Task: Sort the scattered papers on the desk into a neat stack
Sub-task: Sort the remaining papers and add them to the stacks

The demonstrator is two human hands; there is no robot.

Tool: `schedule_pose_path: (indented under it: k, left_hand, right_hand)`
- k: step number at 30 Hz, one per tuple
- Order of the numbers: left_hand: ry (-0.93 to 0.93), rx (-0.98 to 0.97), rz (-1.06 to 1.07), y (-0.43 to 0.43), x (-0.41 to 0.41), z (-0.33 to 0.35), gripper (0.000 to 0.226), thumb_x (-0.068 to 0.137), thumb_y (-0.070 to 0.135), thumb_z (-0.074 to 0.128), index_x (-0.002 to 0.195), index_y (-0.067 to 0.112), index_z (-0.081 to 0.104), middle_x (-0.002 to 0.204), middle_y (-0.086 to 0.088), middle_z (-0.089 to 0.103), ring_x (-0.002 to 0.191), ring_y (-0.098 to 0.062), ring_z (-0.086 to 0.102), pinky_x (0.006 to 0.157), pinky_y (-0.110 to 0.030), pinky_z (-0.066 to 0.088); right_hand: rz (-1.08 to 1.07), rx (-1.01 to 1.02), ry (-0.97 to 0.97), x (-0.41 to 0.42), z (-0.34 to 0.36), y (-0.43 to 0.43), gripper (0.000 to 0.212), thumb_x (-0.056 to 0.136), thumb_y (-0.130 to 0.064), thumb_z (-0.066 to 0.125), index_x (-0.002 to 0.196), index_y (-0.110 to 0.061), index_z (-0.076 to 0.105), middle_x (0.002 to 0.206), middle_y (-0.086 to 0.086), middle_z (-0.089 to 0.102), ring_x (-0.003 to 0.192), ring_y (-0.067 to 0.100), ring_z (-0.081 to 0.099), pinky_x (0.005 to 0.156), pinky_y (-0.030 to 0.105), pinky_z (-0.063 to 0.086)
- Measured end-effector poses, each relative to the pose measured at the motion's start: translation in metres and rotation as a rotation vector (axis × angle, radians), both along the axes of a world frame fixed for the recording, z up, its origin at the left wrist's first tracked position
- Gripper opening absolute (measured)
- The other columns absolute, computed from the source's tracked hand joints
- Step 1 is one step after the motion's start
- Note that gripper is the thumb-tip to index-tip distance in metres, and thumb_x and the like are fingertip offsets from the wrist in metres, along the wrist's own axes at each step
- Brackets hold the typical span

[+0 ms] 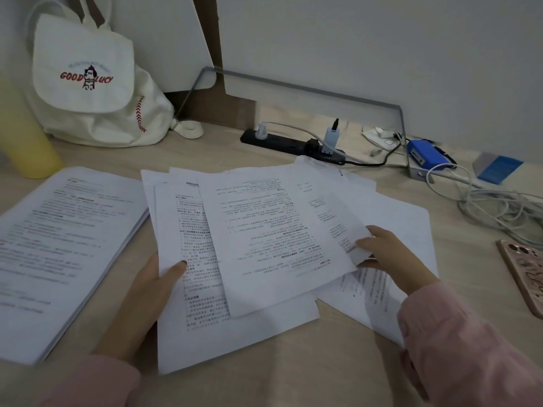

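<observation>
While papers (264, 230) overlap, hands (147, 295) (388, 254) apparently pinch them.

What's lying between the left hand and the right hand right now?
In the head view, only the loose sheets lie between them, overlapping and askew. The left hand pinches their left edge, the right hand holds their right edge.

Dim, flat, cool indoor light; soft weak shadows; no glare. Wide-angle bending at edges; corners blurred; print soft.
</observation>
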State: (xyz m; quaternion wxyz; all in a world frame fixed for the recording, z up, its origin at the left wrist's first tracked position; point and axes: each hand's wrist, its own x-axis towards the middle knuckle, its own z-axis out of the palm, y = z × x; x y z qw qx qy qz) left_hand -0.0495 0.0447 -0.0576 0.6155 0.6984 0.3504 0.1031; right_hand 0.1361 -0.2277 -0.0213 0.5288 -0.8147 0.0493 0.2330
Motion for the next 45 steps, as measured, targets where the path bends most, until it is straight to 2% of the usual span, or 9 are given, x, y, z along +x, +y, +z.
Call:
schedule_pose_path:
  k: [3, 11, 16, 20, 25, 29, 34, 40, 45]
  left_hand:
    - [-0.026, -0.027, -0.018, -0.002, -0.001, 0.002, 0.022, 0.092, 0.025, 0.052, 0.113, 0.029, 0.053, 0.099, 0.009, 0.064, 0.089, -0.010, 0.061, 0.067, -0.025, 0.045]
    - [0.001, -0.024, -0.021, -0.004, 0.000, 0.003, 0.035, 0.090, 0.024, 0.056, 0.125, 0.022, 0.052, 0.110, 0.000, 0.062, 0.096, -0.020, 0.060, 0.080, -0.035, 0.047]
    - [0.004, -0.015, -0.021, -0.003, 0.000, 0.003, 0.035, 0.091, 0.025, 0.055, 0.125, 0.023, 0.052, 0.110, 0.001, 0.062, 0.097, -0.021, 0.059, 0.080, -0.036, 0.048]
    - [0.003, 0.004, -0.030, -0.004, 0.000, 0.002, 0.034, 0.091, 0.027, 0.055, 0.124, 0.026, 0.052, 0.109, 0.002, 0.063, 0.097, -0.020, 0.061, 0.075, -0.035, 0.048]
    - [-0.005, 0.020, -0.071, -0.006, 0.000, 0.001, 0.035, 0.092, 0.028, 0.052, 0.127, 0.023, 0.051, 0.112, 0.003, 0.062, 0.104, -0.020, 0.059, 0.087, -0.036, 0.047]
    - [-0.039, -0.051, -0.096, 0.001, -0.003, 0.005, 0.028, 0.096, 0.024, 0.043, 0.122, 0.025, 0.053, 0.111, 0.007, 0.063, 0.100, -0.014, 0.059, 0.079, -0.025, 0.045]
    - [-0.028, -0.215, -0.113, 0.019, -0.016, 0.007, 0.026, 0.095, 0.021, 0.047, 0.116, 0.019, 0.061, 0.109, -0.008, 0.070, 0.099, -0.028, 0.066, 0.094, -0.048, 0.048]
    - [0.003, -0.352, -0.199, 0.033, -0.018, 0.011, 0.025, 0.092, 0.017, 0.048, 0.110, 0.012, 0.064, 0.097, -0.009, 0.074, 0.083, -0.023, 0.071, 0.070, -0.033, 0.056]
    - [0.037, -0.433, -0.219, 0.024, -0.010, 0.015, 0.031, 0.095, 0.025, 0.044, 0.112, 0.009, 0.064, 0.107, -0.011, 0.071, 0.100, -0.026, 0.065, 0.085, -0.033, 0.049]
  right_hand:
    - [0.006, 0.213, 0.159, -0.015, -0.002, 0.003, 0.030, 0.090, 0.010, 0.038, 0.114, 0.001, 0.053, 0.107, 0.018, 0.062, 0.088, 0.029, 0.060, 0.056, 0.029, 0.059]
    - [0.145, 0.351, 0.349, -0.042, -0.008, 0.026, 0.034, 0.090, 0.012, 0.037, 0.118, 0.002, 0.054, 0.119, 0.021, 0.060, 0.104, 0.035, 0.059, 0.068, 0.033, 0.059]
    - [0.041, 0.778, 0.456, -0.058, -0.015, 0.030, 0.037, 0.095, -0.022, 0.043, 0.126, -0.006, 0.055, 0.121, 0.017, 0.064, 0.111, 0.033, 0.062, 0.083, 0.046, 0.056]
    - [0.077, 1.034, 0.507, -0.080, -0.014, 0.037, 0.064, 0.070, -0.033, 0.075, 0.126, -0.008, 0.058, 0.129, 0.016, 0.059, 0.120, 0.034, 0.056, 0.097, 0.054, 0.043]
    - [0.050, 0.752, 0.345, -0.098, -0.033, 0.071, 0.033, 0.092, -0.007, 0.048, 0.124, -0.005, 0.054, 0.120, 0.010, 0.066, 0.110, 0.025, 0.063, 0.092, 0.035, 0.052]
    - [-0.098, 0.612, 0.244, -0.077, -0.030, 0.069, 0.025, 0.083, 0.006, 0.045, 0.095, -0.002, 0.065, 0.098, 0.012, 0.069, 0.091, 0.027, 0.063, 0.086, 0.040, 0.053]
    - [-0.076, 0.176, -0.007, -0.021, 0.003, 0.034, 0.014, 0.067, -0.003, 0.050, 0.056, -0.012, 0.046, 0.068, 0.009, 0.040, 0.062, 0.021, 0.038, 0.057, 0.032, 0.031]
    - [0.102, -0.412, -0.226, 0.029, 0.031, 0.034, 0.006, 0.085, -0.005, 0.050, 0.083, -0.004, 0.055, 0.085, 0.012, 0.052, 0.073, 0.024, 0.048, 0.064, 0.028, 0.035]
    - [0.461, -0.749, -0.443, 0.022, 0.034, 0.082, 0.012, 0.085, -0.015, 0.049, 0.075, -0.011, 0.055, 0.073, 0.003, 0.054, 0.076, 0.024, 0.052, 0.063, 0.026, 0.037]
